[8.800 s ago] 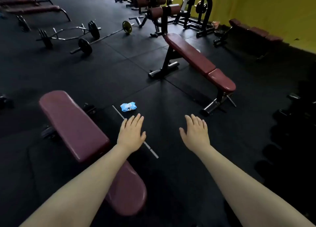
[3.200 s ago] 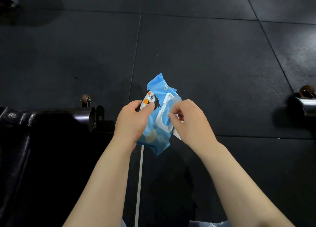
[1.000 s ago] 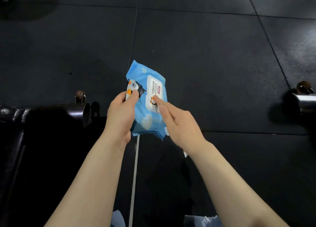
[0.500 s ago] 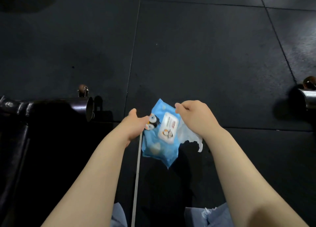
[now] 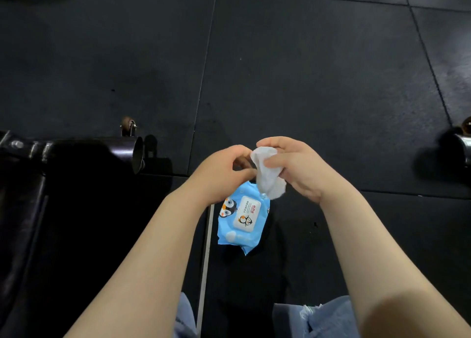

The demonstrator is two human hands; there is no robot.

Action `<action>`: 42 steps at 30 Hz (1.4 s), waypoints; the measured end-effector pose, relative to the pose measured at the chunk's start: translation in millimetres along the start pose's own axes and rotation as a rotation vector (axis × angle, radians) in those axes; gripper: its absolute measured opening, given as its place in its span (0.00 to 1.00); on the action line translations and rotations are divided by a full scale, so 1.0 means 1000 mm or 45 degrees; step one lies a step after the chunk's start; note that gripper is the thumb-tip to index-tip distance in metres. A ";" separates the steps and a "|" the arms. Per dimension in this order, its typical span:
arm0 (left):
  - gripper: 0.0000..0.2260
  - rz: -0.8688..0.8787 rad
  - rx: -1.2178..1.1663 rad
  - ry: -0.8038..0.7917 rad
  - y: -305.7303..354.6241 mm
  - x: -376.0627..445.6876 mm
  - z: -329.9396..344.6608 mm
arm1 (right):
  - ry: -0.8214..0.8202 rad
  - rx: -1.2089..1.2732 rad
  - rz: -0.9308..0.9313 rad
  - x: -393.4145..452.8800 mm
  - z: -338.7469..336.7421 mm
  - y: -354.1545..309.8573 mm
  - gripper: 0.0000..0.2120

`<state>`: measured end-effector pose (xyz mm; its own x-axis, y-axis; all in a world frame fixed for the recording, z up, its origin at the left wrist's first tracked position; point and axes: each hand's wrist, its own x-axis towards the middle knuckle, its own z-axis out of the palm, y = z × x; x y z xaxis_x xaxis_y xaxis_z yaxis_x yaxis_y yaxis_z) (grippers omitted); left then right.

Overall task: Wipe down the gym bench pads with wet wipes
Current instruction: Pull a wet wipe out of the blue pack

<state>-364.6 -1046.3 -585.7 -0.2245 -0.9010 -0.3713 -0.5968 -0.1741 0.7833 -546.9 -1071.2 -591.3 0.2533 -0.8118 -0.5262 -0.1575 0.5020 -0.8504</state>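
Wipe (image 5: 267, 176), bunched and pinched in the right hand (image 5: 295, 167) at frame centre, could tear or drop onto the floor (image 5: 305, 70) beside the pack (image 5: 242, 220) if the left hand (image 5: 221, 172), fingers curled at its edge, tugs hard.

One head-worn camera looks steeply down, close over the black rubber-tiled floor (image 5: 318, 82) (no second view).

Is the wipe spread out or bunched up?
Bunched up. The white wipe sits crumpled in the right hand, with the left hand pinching its edge, above the blue wipes pack.
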 end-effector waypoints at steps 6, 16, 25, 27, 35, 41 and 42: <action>0.04 -0.041 -0.122 0.120 0.006 0.000 -0.008 | 0.074 0.082 0.000 -0.002 0.004 -0.008 0.10; 0.08 -0.127 -0.226 0.236 0.012 0.002 -0.012 | 0.231 0.354 -0.009 -0.003 0.007 -0.015 0.07; 0.16 -0.303 -0.601 0.342 0.006 0.003 -0.018 | 0.045 0.313 0.147 -0.009 0.000 -0.018 0.11; 0.11 -0.286 -0.577 0.383 0.004 0.003 -0.019 | 0.164 0.231 0.088 -0.009 0.000 -0.015 0.09; 0.09 -0.226 -0.649 0.565 -0.003 0.000 -0.023 | 0.245 0.288 -0.102 -0.009 0.007 -0.018 0.13; 0.12 -0.149 -0.429 0.482 -0.007 -0.007 -0.025 | 0.290 -0.450 -0.147 -0.005 0.021 -0.010 0.19; 0.13 -0.110 -0.291 0.532 -0.006 -0.009 -0.025 | 0.330 -0.586 -0.179 -0.005 0.023 -0.009 0.17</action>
<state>-339.6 -1047.3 -574.2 0.1747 -0.9538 -0.2446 -0.4042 -0.2960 0.8655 -524.4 -1064.7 -581.1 0.0675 -0.9380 -0.3401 -0.5550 0.2480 -0.7940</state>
